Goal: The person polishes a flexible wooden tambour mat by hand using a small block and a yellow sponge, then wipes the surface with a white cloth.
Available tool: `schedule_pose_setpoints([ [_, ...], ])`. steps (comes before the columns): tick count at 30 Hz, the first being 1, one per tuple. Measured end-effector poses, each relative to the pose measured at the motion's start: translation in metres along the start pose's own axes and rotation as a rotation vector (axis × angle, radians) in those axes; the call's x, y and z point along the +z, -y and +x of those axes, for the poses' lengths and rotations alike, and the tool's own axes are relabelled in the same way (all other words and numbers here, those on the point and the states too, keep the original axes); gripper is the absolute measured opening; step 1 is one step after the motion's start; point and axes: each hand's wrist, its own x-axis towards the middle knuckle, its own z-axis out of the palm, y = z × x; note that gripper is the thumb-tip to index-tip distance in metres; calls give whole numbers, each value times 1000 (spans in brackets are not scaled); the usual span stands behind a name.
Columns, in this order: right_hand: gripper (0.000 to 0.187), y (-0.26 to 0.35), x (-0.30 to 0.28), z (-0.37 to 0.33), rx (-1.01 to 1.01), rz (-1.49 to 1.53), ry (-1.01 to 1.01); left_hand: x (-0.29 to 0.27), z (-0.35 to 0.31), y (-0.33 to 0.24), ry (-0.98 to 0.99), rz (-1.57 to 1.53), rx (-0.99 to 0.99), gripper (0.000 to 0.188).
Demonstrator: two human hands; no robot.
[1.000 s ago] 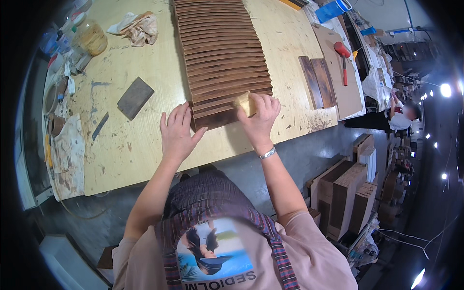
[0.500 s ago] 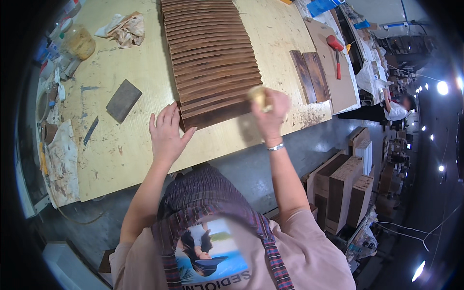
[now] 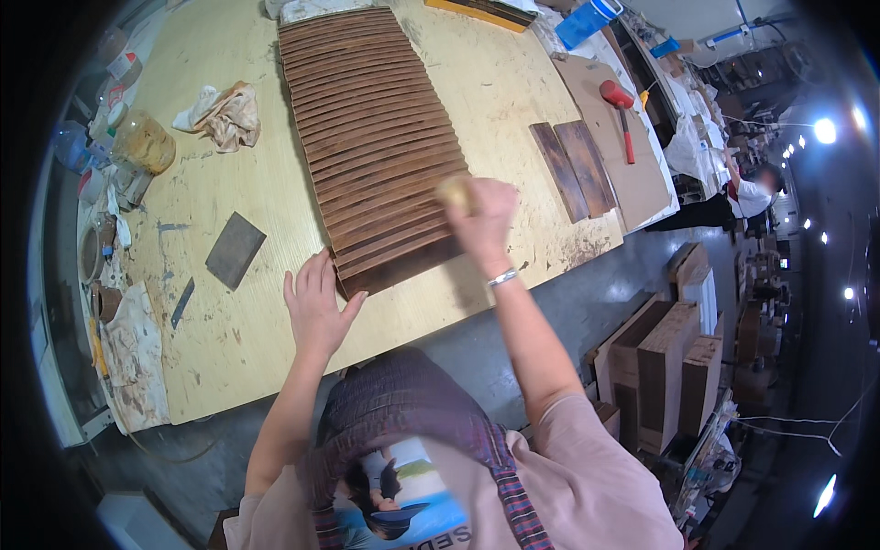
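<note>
A long dark-brown wooden panel with a ribbed, slatted top [image 3: 371,137] lies on the pale worktable, its narrow end towards me. My left hand [image 3: 318,310] rests at the panel's near left corner, fingers spread, thumb along the end face. In my right hand [image 3: 486,220] is a yellowish pad [image 3: 455,194], pressed to the ribs' ends at the panel's right edge. Motion blurs this hand, and the pad's exact kind cannot be made out.
Left on the worktable [image 3: 266,357] lie a stained rag [image 3: 223,117], a dark rectangular block [image 3: 236,249], a thin dark strip [image 3: 182,302] and a jar [image 3: 144,142]. Two brown boards [image 3: 585,165] and a red mallet [image 3: 620,96] lie right. Wooden boxes [image 3: 665,353] stand on the floor; another person [image 3: 752,197] is beyond.
The whole view has shifted, showing more of the table's far side. My right hand with the pad has moved farther from the near corner along the panel's right edge. My left hand stays at its corner.
</note>
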Motion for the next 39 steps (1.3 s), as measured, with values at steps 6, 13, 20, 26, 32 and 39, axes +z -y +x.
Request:
schedule_pose_setpoints([
  [6, 28, 83, 38, 10, -335, 132, 5, 3, 1, -2, -6, 1, 2, 78],
  [13, 18, 0, 17, 54, -86, -247, -164, 1, 0, 1, -47, -9, -4, 78],
  [20, 27, 84, 67, 45, -449, 132, 135, 4, 4, 1, -35, -19, -9, 78],
  [26, 32, 43, 54, 74, -304, 84, -7, -1, 0, 1, -31, -36, -24, 77],
  [32, 23, 48, 75, 85, -276, 3, 119, 1, 1, -1, -39, -39, -18, 78],
  [39, 23, 95, 86, 82, -646, 292, 191, 2, 1, 0, -72, -25, -15, 78],
])
